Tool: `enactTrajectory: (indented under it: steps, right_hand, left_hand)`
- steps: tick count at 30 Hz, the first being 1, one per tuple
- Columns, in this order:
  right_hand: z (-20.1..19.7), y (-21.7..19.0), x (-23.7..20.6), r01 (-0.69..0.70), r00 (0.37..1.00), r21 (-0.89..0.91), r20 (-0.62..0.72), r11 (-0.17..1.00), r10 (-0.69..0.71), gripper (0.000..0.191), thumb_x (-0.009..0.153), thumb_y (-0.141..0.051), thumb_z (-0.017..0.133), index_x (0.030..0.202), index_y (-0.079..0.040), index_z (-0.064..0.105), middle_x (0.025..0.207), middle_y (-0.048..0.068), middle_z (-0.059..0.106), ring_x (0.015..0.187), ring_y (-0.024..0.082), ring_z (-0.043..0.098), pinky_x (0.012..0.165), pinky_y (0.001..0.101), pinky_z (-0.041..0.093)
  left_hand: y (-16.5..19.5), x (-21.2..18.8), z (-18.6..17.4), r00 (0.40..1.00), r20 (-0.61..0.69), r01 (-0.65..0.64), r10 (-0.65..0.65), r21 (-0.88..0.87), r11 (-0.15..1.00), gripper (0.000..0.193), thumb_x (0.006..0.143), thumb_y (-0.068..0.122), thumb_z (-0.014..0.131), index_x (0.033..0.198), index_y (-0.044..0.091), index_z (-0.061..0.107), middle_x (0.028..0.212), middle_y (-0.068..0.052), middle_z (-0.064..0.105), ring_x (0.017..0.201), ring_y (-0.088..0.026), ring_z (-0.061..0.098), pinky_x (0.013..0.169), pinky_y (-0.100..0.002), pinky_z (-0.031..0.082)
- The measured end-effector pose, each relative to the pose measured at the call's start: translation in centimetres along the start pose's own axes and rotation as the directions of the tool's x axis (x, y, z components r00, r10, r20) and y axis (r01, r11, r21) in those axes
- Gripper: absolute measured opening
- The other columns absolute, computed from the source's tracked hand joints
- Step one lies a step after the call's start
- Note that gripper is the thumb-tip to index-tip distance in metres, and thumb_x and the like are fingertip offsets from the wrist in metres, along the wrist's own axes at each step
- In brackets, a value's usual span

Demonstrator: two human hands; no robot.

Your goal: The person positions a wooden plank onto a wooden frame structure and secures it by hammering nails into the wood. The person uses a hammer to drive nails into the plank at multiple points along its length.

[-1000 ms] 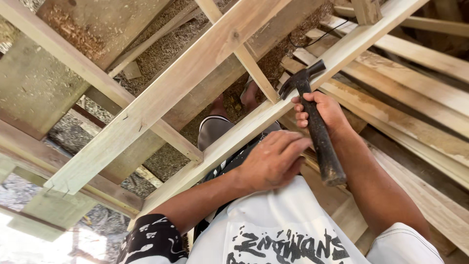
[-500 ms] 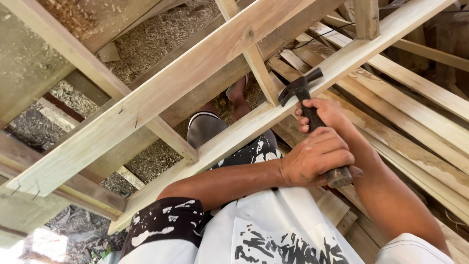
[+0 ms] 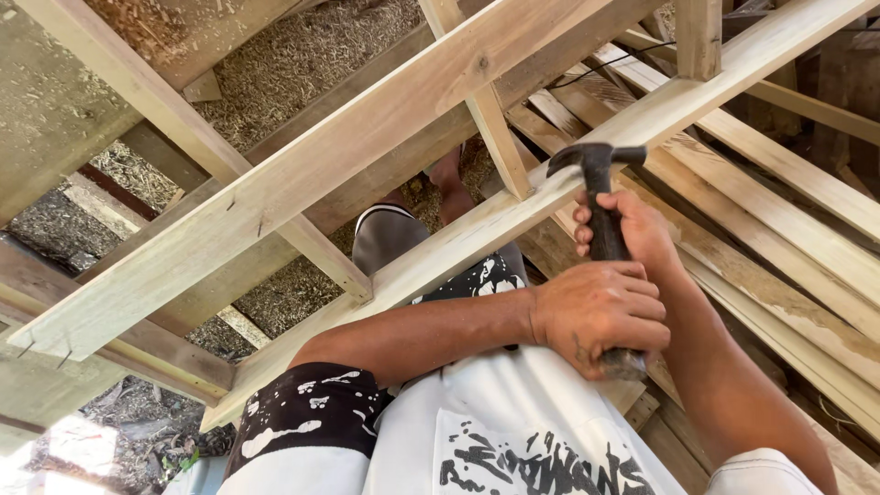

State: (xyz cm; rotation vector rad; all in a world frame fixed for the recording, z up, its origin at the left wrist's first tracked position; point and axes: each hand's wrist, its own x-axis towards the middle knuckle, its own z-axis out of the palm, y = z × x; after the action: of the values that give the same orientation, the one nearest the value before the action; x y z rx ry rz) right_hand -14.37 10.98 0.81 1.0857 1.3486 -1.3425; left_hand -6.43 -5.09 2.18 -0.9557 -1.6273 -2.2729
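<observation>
Both my hands are on a black claw hammer [image 3: 597,161] that stands upright, head up, against a long pale timber rail [image 3: 440,257] of a wooden frame. My right hand [image 3: 647,235] grips the handle just under the head. My left hand [image 3: 600,313] reaches across my body and is wrapped round the lower end of the handle. The hammer head sits just above the rail, near where a short cross piece [image 3: 496,139] meets it. My white printed shirt fills the bottom of the view.
A second, wider rail [image 3: 302,174] runs parallel on the upper left, joined by short cross pieces. Loose planks [image 3: 788,275] lie stacked on the right. Through the frame I see my foot [image 3: 448,180] and ground covered with sawdust and straw [image 3: 302,69].
My left hand has moved from the rail onto the lower end of the hammer handle. The hammer now stands more upright and higher over the rail.
</observation>
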Motion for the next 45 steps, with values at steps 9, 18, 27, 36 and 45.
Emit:
enactTrajectory:
  steps: [9, 18, 27, 36, 45]
  right_hand:
    - [0.5, -1.2, -3.3, -0.040, 0.999, -0.159, 0.022, 0.987, 0.044, 0.040, 0.098, -0.023, 0.054, 0.130, 0.001, 0.057, 0.087, 0.005, 0.063, 0.073, 0.018, 0.062, 0.068, 0.0326, 0.054]
    - [-0.7, -1.2, -5.2, 0.313, 0.950, -0.300, 0.114, 0.901, -0.292, 0.025, 0.101, -0.019, 0.061, 0.119, -0.003, 0.056, 0.076, 0.005, 0.057, 0.060, 0.016, 0.058, 0.056, 0.0329, 0.053]
    - [-8.3, 2.9, -0.1, 0.576, 0.658, -0.725, 0.136, 0.379, -0.741, 0.032, 0.095, -0.018, 0.074, 0.108, -0.003, 0.049, 0.084, 0.008, 0.061, 0.063, 0.018, 0.065, 0.054, 0.0358, 0.056]
    - [-7.9, 10.7, 7.2, 0.840, 0.231, -0.538, 0.247, 0.065, -0.941, 0.030, 0.094, -0.003, 0.075, 0.122, -0.004, 0.063, 0.098, 0.013, 0.069, 0.080, 0.021, 0.064, 0.071, 0.0347, 0.053]
    - [-5.1, 9.9, 9.6, 0.895, 0.400, -0.311, 0.246, 0.319, -0.883, 0.029, 0.091, 0.006, 0.060, 0.118, -0.003, 0.066, 0.092, 0.006, 0.068, 0.077, 0.015, 0.062, 0.066, 0.0304, 0.051]
  left_hand:
    - [2.6, 3.5, 2.1, 0.942, 0.332, 0.017, -0.056, 0.122, 0.992, 0.032, 0.067, 0.038, 0.080, 0.086, 0.016, 0.066, 0.078, -0.004, 0.070, 0.079, -0.030, 0.071, 0.070, -0.045, 0.054]
    - [2.2, 5.6, 7.8, 0.709, 0.701, -0.166, -0.076, 0.270, 0.949, 0.039, 0.065, 0.032, 0.076, 0.100, 0.015, 0.070, 0.108, -0.005, 0.069, 0.106, -0.022, 0.065, 0.082, -0.040, 0.054]
    - [-1.2, -6.5, -1.7, 0.700, -0.332, 0.712, -0.633, 0.255, 0.654, 0.011, 0.089, 0.008, 0.072, 0.100, 0.008, 0.069, 0.095, -0.013, 0.071, 0.091, -0.029, 0.069, 0.082, -0.038, 0.056]
    - [-5.2, -3.9, -1.9, 0.601, -0.457, 0.790, -0.656, 0.218, 0.573, 0.019, 0.093, 0.006, 0.066, 0.111, 0.002, 0.067, 0.103, -0.015, 0.067, 0.093, -0.027, 0.068, 0.080, -0.035, 0.056]
    - [-8.2, -7.1, 0.8, 0.447, -0.622, 0.861, -0.642, 0.105, 0.498, 0.023, 0.090, -0.001, 0.063, 0.112, 0.000, 0.059, 0.098, -0.015, 0.067, 0.087, -0.025, 0.068, 0.080, -0.035, 0.056]
